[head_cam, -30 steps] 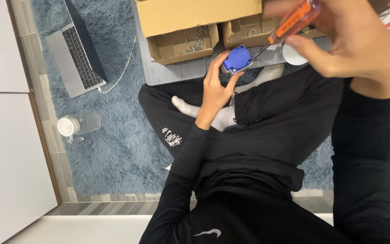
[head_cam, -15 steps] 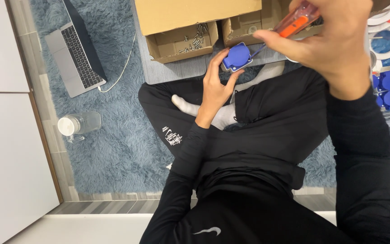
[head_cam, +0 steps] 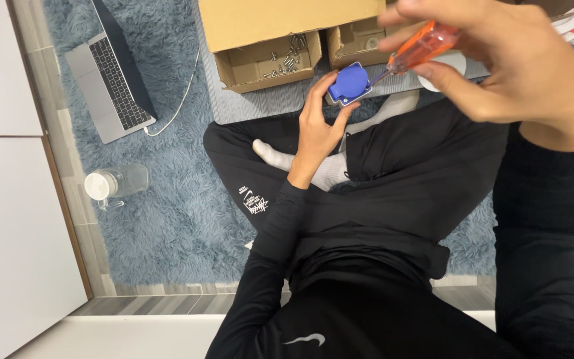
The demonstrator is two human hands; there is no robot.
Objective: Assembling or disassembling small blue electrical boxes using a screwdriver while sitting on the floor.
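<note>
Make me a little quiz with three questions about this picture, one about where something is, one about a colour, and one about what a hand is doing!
1. Where does the laptop lie?
A. On the blue rug
B. Inside a cardboard box
C. On the person's lap

2. What colour is the screwdriver handle?
A. Green
B. Orange
C. Black

3. What is the left hand doing?
A. Lying flat on the rug
B. Holding the blue socket part
C. Typing on the laptop

Answers:
1. A, it sits open on the shaggy rug at upper left.
2. B, the clear orange handle shows in the right hand.
3. B, its fingers wrap around the blue part.
</note>
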